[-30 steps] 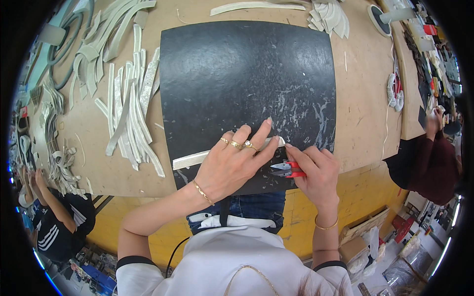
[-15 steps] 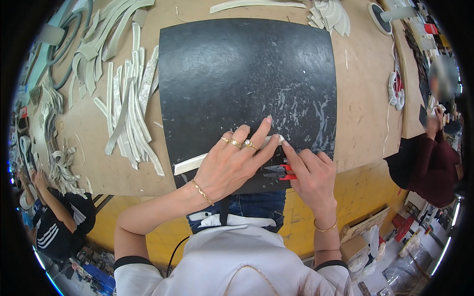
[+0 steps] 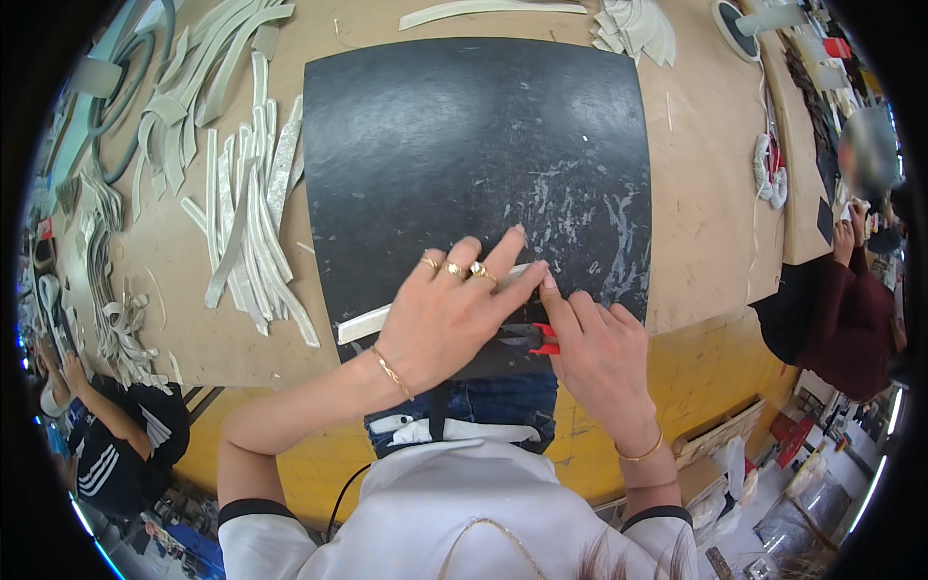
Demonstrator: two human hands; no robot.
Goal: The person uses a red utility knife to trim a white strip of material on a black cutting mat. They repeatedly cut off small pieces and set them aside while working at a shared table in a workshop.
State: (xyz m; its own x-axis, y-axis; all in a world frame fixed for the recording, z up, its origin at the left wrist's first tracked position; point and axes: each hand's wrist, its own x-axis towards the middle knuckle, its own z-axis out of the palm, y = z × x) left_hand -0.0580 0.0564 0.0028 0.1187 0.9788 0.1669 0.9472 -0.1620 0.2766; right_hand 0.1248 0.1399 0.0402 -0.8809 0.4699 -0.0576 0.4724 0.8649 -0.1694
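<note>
A narrow white strip (image 3: 364, 326) lies slantwise across the near part of a black mat (image 3: 464, 145). My left hand (image 3: 440, 319) rests flat over the strip with its fingers spread, covering its middle. Close beside it, my right hand (image 3: 601, 356) is curled around small red-handled cutting pliers (image 3: 544, 338). Their dark jaws point left, just under my left hand's thumb. The right hand's thumb and forefinger touch the left thumb at the strip's right end, which they mostly hide.
More white strips (image 3: 249, 217) lie piled left of the mat, with curved pale pieces (image 3: 179, 106) behind them. A fan of pale pieces (image 3: 638, 31) sits at the far right. A white cable (image 3: 770, 174) runs along the table's right side. Other people work at both sides.
My right hand has shifted slightly left and up against the left thumb, carrying the pliers along. The strip's right end, visible before, is now mostly covered. The left hand barely moves.
</note>
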